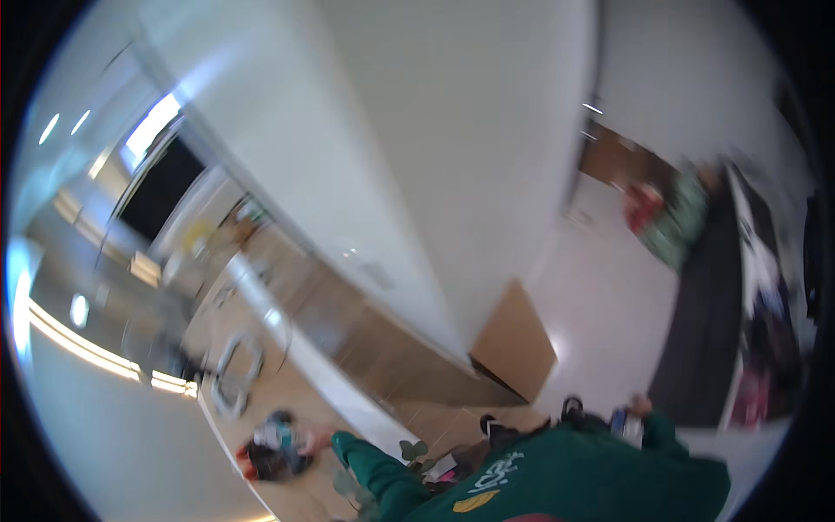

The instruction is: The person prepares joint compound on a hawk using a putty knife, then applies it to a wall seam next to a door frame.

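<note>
My left arm in a green sleeve stretches out to the left, and my left hand point(315, 439) is at a jumbled bundle point(280, 445) of dark, pale and orange-red parts on a light wooden surface. Motion blur smears its fingers, so I cannot make out whether it grips the bundle or only touches it. On the right, my right hand point(642, 406) is closed at the edge of a small flat phone point(626, 424) with a bluish face, held in front of my body.
A white looped object point(235, 374) lies on the wooden surface point(317, 496). Beyond a white ledge point(322, 378) stands a pale wall, with a brown board point(515, 344) at its foot. A long dark surface point(704, 313) runs along the right; a person in green point(678, 222) is beside it.
</note>
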`<state>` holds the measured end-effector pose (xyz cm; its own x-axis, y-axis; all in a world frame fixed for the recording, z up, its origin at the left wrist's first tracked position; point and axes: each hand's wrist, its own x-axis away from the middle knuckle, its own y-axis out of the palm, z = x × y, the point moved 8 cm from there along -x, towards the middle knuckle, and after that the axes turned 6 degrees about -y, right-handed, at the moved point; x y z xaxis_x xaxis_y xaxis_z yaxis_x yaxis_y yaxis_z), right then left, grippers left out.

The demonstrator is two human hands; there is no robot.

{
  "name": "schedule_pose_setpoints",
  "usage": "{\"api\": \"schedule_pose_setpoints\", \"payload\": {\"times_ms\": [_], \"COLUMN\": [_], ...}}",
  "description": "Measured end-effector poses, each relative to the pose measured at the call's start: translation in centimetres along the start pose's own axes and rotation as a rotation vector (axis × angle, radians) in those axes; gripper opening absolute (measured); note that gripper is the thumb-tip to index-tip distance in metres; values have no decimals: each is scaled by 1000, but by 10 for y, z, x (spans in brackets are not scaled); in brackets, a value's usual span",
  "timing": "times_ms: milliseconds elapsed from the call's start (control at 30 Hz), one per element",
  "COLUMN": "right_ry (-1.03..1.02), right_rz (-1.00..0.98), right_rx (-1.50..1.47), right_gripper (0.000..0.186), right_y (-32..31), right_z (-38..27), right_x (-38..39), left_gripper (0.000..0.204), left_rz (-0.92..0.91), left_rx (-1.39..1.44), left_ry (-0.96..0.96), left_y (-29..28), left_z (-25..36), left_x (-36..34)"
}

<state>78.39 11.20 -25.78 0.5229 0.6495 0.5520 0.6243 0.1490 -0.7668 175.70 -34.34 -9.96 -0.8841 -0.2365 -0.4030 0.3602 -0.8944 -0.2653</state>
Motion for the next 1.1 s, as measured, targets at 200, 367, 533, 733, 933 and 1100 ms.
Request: {"api": "schedule_pose_setpoints", "payload": {"times_ms": [200,367,533,733,933,1100], "right_ry": [16,24,40,23,225,212], "right_rz": [107,200,310,480,384,440], "right_rx": [-311,-499,-560,-743,-1553,-2013], "right_gripper": [66,60,57,53,42,34], "right_y": [-45,-89,-110,-204,-252,-329], "right_z": [-28,28,112,184,229,252], "right_x": [13,5,-22,-47,-90,-147], "left_gripper": [45,41,37,32,28,27], "left_rz": [-219,-505,-714,-946,-1475,-1958], "left_rx": [380,620,908,1236,1163,1046], "left_ry": [-66,40,171,329,336,485], "left_y": [-44,-155,-293,-431,-525,-558], "left_z": [109,246,386,506,566,578], "left_x": [151,308,441,595,818,992]}}
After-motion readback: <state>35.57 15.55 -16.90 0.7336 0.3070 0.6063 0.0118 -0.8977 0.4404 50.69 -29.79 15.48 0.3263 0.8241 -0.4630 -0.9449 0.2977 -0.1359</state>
